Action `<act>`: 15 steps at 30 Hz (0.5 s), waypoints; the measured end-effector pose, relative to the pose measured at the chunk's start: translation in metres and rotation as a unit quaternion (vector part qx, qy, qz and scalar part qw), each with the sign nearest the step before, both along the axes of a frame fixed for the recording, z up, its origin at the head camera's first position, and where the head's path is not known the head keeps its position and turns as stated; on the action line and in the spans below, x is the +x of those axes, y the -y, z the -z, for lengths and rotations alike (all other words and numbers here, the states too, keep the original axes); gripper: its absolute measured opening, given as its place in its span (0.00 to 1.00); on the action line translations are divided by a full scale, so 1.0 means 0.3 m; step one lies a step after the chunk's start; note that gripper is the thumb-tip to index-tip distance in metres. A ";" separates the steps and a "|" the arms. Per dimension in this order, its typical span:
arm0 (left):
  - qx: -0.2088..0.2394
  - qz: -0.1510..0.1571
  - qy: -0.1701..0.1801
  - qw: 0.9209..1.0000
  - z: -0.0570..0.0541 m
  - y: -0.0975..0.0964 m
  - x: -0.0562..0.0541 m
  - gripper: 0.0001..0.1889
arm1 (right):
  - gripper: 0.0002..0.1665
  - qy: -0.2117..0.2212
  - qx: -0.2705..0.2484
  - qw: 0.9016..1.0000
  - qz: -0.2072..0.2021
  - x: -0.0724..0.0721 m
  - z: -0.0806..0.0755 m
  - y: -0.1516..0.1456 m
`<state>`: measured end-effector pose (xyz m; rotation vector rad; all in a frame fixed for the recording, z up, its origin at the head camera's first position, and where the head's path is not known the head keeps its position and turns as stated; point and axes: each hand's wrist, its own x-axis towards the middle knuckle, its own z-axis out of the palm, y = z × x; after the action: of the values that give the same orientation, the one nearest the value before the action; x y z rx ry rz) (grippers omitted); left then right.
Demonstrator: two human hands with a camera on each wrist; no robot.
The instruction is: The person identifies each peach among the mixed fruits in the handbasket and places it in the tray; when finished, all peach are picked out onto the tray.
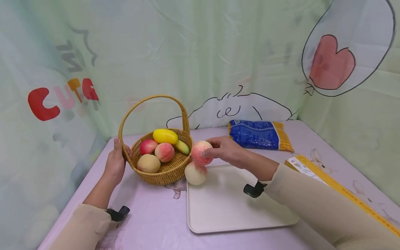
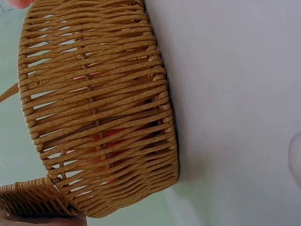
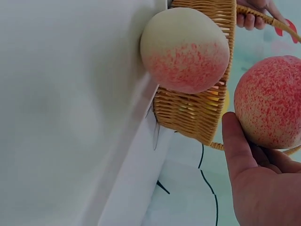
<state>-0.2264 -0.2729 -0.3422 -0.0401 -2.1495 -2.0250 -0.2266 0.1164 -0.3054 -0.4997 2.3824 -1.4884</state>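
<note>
A pink peach (image 1: 201, 152) is held in the right hand (image 1: 225, 150), with the fingers curled round it, just right of the basket (image 1: 162, 173). It is up in the air, right above a paler peach (image 1: 195, 173) that sits on the far left corner of the white tray (image 1: 237, 205). The left hand (image 1: 115, 163) grips the basket at its left side, where the handle starts. Inside the basket are more peaches and a yellow mango (image 1: 165, 136). Far off on the desk (image 1: 150, 215) lies a blue bag (image 1: 257, 134).
</note>
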 end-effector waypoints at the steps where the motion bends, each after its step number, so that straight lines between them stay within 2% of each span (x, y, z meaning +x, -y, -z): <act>1: 0.001 -0.001 0.000 1.000 0.001 0.001 0.000 0.32 | 0.33 -0.002 0.000 1.000 0.004 0.000 0.005 -0.007; 11: 0.005 0.005 -0.014 1.000 0.008 0.004 -0.002 0.32 | 0.33 -0.004 0.001 1.000 0.025 0.008 0.057 -0.076; 15: 0.006 0.004 -0.014 1.000 0.007 0.004 -0.003 0.32 | 0.33 0.008 0.004 0.999 0.036 0.009 0.073 -0.093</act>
<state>-0.2272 -0.2740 -0.3444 -0.0754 -2.1251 -2.0287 -0.2239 0.1445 -0.3272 -0.4032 2.4171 -1.5064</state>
